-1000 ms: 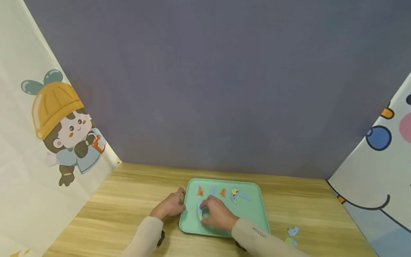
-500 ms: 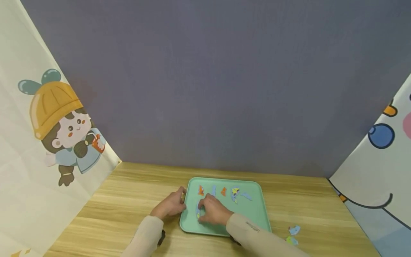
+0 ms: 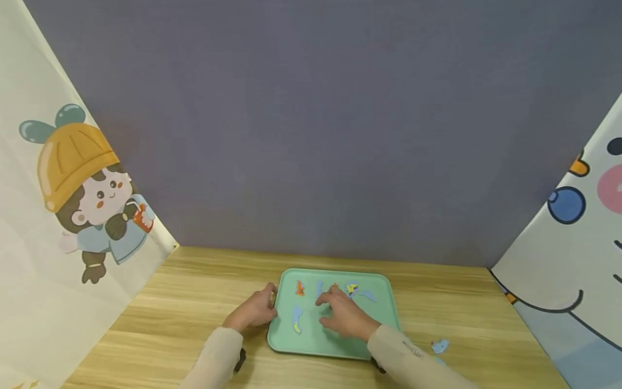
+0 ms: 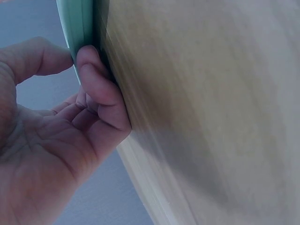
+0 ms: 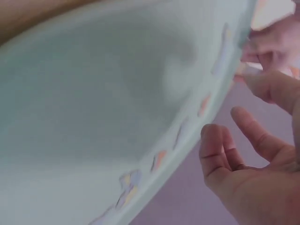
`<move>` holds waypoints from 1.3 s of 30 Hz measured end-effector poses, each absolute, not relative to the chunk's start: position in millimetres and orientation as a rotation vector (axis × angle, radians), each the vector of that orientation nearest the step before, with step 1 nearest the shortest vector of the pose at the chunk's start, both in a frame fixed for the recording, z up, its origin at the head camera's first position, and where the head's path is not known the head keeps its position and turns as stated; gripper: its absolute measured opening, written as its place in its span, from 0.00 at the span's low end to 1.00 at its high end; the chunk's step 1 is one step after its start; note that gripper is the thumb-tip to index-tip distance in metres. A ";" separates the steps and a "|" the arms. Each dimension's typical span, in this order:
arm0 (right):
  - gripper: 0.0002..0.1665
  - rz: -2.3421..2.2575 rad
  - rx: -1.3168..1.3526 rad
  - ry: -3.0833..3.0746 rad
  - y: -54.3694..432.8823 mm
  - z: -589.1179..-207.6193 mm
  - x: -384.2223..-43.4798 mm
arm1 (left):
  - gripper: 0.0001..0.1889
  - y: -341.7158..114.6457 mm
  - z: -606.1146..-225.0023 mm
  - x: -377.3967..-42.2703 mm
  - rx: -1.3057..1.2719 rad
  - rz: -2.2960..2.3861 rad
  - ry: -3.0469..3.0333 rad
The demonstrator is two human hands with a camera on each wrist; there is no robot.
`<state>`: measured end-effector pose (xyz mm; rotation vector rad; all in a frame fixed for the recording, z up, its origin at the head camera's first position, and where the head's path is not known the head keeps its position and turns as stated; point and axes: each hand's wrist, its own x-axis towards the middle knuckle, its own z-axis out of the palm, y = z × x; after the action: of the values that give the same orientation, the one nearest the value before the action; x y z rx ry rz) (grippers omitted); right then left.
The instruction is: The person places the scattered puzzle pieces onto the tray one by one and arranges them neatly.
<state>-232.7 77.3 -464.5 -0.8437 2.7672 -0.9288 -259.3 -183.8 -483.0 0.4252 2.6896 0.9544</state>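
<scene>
A green tray lies on the wooden table. My left hand holds its left edge; in the left wrist view the thumb touches the rim and the curled fingers lie against the side. Above the middle of the tray is my right hand, fingers loosely bent and apart, with nothing between them. A light blue flat piece with a yellow-green end rests on the tray, left of that hand. Along the far side are an orange piece, a narrow blue piece, a yellow-and-blue cluster and another blue piece.
Two more flat pieces lie on the table right of the tray, one blue, the other partly behind the right sleeve. A grey wall rises behind the table, with printed cloth at both sides.
My right hand has let go of the light blue piece at the tray's left and moved right, fingers spreading. That piece now lies uncovered. The left hand stays at the tray edge.
</scene>
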 end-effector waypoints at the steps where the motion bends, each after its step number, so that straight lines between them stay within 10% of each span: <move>1: 0.20 -0.942 -0.840 2.770 81.8 -463.4 -232.1 | 0.28 -184.0 -483.1 -259.3 0.427 0.955 2.691; 39: 0.21 -0.973 -0.367 3.041 244.3 -466.3 -169.6 | 0.28 -187.4 -488.5 -259.8 0.489 0.960 2.719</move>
<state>-169.6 244.3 -466.3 -0.3669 3.0412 -0.9731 -259.8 -187.4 -488.5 0.4889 2.7194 0.9605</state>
